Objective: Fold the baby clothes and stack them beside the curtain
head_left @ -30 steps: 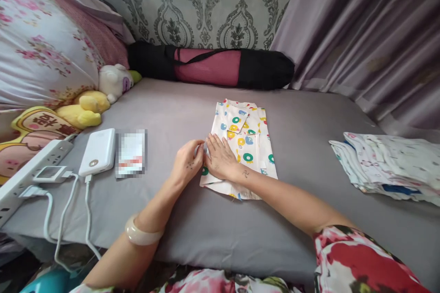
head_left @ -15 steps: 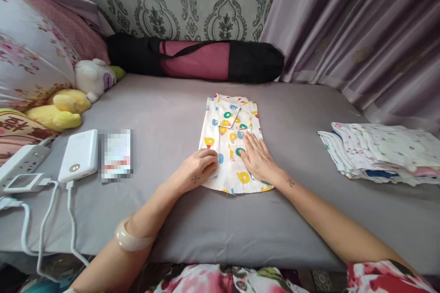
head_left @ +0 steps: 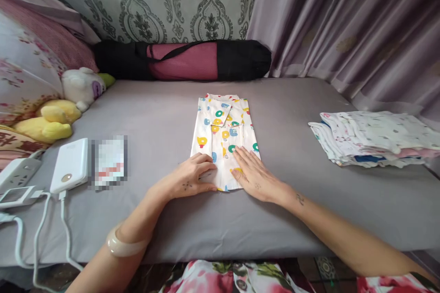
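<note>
A small folded garment, white with coloured ring prints, lies in the middle of a grey bed sheet. My left hand rests on its lower left corner with fingers curled flat over the hem. My right hand lies flat on the lower right part, fingers stretched out and together, palm down. Both hands press the near edge of the garment. A pale bangle circles my left wrist.
A stack of folded printed cloths sits at the right. A black and pink rolled bag lies along the wall. At the left are plush toys, a white power bank, a blurred item, a power strip and purple curtains.
My hands slid toward me down the garment to its near hem; the right hand moved from the left edge to the right side. The view shifted right.
</note>
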`<control>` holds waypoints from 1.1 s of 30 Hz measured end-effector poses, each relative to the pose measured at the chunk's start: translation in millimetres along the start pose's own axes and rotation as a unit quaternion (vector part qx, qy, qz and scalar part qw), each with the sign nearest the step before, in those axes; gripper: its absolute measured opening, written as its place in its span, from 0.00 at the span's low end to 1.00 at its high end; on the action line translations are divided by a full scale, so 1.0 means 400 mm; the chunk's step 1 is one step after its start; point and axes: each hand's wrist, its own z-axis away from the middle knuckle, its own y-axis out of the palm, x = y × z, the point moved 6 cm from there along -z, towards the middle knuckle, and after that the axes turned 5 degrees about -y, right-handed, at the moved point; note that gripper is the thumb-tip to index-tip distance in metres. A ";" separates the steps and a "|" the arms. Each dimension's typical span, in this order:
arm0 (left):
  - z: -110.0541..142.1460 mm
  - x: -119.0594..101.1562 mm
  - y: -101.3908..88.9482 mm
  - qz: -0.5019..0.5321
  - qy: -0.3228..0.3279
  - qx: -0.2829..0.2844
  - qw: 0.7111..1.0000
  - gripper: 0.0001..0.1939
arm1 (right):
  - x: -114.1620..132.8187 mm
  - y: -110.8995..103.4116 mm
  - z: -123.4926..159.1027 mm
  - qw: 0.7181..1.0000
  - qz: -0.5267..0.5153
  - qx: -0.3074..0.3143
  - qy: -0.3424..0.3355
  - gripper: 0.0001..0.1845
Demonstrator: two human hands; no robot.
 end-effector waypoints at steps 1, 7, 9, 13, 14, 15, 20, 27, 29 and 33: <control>0.002 -0.001 -0.002 -0.003 0.002 0.011 1.000 0.24 | 0.013 -0.002 0.016 1.000 -0.005 0.007 -0.013 0.38; 0.010 -0.020 -0.011 -0.036 0.023 0.058 0.997 0.15 | 0.060 -0.014 0.069 0.996 -0.010 0.009 -0.090 0.33; 0.007 -0.026 -0.011 -0.050 0.027 0.055 0.997 0.12 | 0.062 -0.017 0.069 0.995 0.000 -0.011 -0.096 0.31; -0.004 -0.031 -0.006 -0.072 0.034 0.033 0.996 0.12 | 0.063 -0.021 0.060 0.992 0.020 -0.054 -0.113 0.28; -0.008 -0.029 -0.005 -0.077 0.029 0.026 0.996 0.12 | 0.063 -0.022 0.057 0.991 0.022 -0.064 -0.118 0.27; -0.013 -0.024 -0.006 -0.080 0.020 0.015 0.996 0.11 | 0.061 -0.023 0.055 0.990 0.023 -0.073 -0.121 0.26; -0.025 0.001 -0.018 -0.072 -0.034 -0.043 0.996 0.09 | 0.033 -0.034 0.051 0.987 0.024 -0.121 -0.104 0.26; 0.032 0.009 -0.011 -0.097 0.001 -0.040 0.995 0.17 | -0.020 -0.044 0.070 0.986 0.033 -0.140 -0.086 0.34; 0.054 0.015 -0.017 -0.111 0.005 -0.035 0.993 0.24 | -0.027 -0.046 0.076 0.985 0.034 -0.142 -0.092 0.32; 0.084 0.033 -0.030 -0.118 0.004 -0.017 0.993 0.31 | -0.040 -0.053 0.084 0.985 0.024 -0.141 -0.093 0.28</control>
